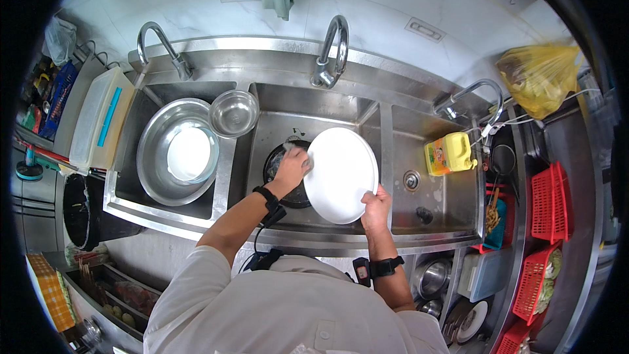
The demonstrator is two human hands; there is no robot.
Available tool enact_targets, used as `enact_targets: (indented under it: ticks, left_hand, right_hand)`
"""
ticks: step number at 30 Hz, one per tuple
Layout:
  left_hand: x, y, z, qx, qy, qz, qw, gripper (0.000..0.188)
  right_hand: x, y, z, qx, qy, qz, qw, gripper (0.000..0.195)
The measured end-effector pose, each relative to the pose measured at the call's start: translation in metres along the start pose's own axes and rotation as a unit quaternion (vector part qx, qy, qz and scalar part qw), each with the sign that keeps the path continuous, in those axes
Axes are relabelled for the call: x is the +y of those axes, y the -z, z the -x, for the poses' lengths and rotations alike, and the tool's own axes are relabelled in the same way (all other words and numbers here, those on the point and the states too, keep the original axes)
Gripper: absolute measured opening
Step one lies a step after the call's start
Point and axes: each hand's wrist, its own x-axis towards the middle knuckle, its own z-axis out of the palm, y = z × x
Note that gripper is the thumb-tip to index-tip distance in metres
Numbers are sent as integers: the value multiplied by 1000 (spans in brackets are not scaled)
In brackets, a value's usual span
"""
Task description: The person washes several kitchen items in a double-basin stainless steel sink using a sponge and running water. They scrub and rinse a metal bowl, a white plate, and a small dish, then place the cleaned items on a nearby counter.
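Note:
My right hand (376,206) grips the lower right rim of a large white plate (340,174), held tilted over the middle basin of a steel sink (314,101). My left hand (291,167) is at the plate's left edge, fingers bent and blurred by motion. Something pale and blurred shows at its fingertips, too unclear to name. Beneath that hand, a round black vessel (297,200) sits in the basin, partly hidden by my forearm and the plate.
The left basin holds a large steel bowl (152,177) with white dishware (189,154) inside. A small steel bowl (234,114) rests on the divider. In the right basin stands a yellow jug (448,154). Chrome faucets (324,74) line the back. Red baskets (549,204) are far right.

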Motion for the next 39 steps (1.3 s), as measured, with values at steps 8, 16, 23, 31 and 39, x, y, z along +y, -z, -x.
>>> enact_targets:
  ticks: [8,16,23,31,39]
  left_hand:
    - [-72,-45,61,-52,373,155,913,21]
    - [20,23,23,-123,361,750,541,55]
    - [42,58,26,-89,313,704,631,46]
    - [65,91,37,-65,331,647,683,46]
    - [77,101,46,-52,316,620,717,44]
  right_hand:
    - [8,25,-19,82,-51,-80,992,41]
    - [36,35,-19,60,-114,-232,964,43]
    - [27,12,-20,45,-124,-94,987,37]
    - [36,32,-66,43,-33,254,966,35]
    - [30,12,-95,10,-32,297,954,37]
